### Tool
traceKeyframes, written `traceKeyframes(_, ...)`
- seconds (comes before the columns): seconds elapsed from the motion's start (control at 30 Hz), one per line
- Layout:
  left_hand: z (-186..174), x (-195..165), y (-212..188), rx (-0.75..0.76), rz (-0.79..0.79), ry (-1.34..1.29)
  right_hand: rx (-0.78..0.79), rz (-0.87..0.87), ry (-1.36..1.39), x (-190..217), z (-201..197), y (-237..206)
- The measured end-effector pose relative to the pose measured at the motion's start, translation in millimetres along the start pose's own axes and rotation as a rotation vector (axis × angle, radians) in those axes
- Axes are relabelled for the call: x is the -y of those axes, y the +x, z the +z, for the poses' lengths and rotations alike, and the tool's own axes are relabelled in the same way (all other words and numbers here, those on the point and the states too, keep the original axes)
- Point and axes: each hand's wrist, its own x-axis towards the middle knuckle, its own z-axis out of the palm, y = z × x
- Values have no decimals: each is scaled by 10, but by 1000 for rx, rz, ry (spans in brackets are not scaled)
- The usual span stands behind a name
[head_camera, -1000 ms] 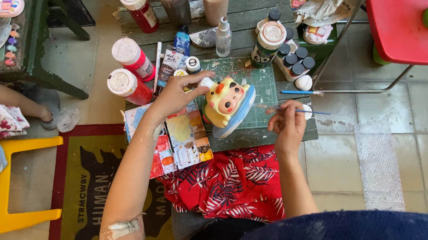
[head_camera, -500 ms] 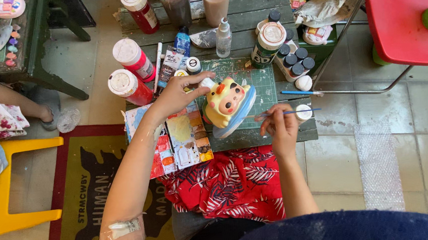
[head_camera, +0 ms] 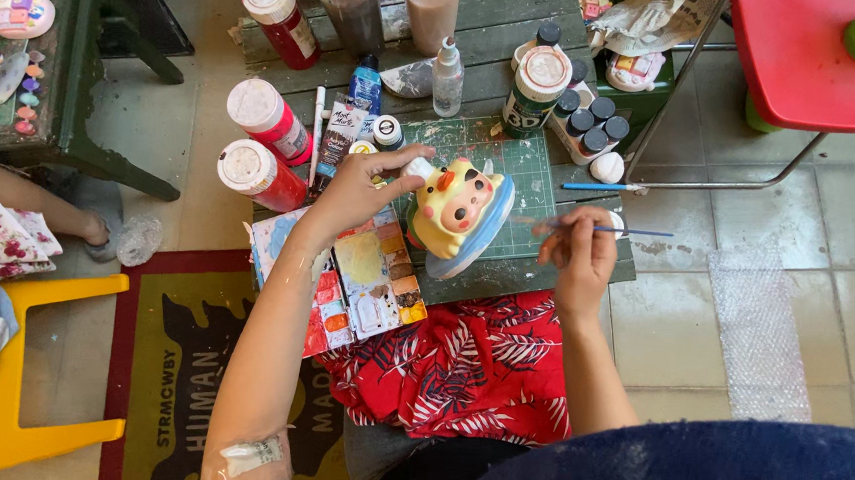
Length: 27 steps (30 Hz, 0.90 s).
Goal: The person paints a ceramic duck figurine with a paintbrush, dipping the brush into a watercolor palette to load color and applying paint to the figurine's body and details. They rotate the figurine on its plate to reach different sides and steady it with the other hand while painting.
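A yellow animal figurine point(head_camera: 458, 211) with a pale blue base stands tilted on a green cutting mat point(head_camera: 528, 175) atop a low wooden table. My left hand point(head_camera: 364, 186) grips the figurine at its upper left side. My right hand point(head_camera: 577, 250) holds a thin blue-handled paintbrush point(head_camera: 619, 228) just right of the figurine, its bristle end pointing toward the blue base. A paint-smeared palette point(head_camera: 370, 279) lies under my left forearm at the table's front edge.
Red paint bottles point(head_camera: 260, 171), a green jar point(head_camera: 537, 90), small dark-capped pots point(head_camera: 590, 123), cups and a second brush point(head_camera: 599, 188) crowd the table. A red table point(head_camera: 805, 43) stands at right, a yellow stool point(head_camera: 19, 429) and another person's leg at left.
My right hand has risen from the table's front edge and moved the brush closer to the figurine's base. My left hand keeps its hold on the figurine.
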Motion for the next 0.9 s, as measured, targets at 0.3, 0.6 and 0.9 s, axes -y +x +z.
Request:
traceKeyframes(0.3, -2, 27, -11, -2, 57, -1, -46, 39, 27, 54, -6, 3)
traceKeyframes(0.6, -2, 71, -9, 0, 32, 12, -80, 5, -42, 56, 11, 24)
traceKeyframes(0.9, 0, 80, -25, -11, -67, 15, -99, 7, -62, 4, 45, 79)
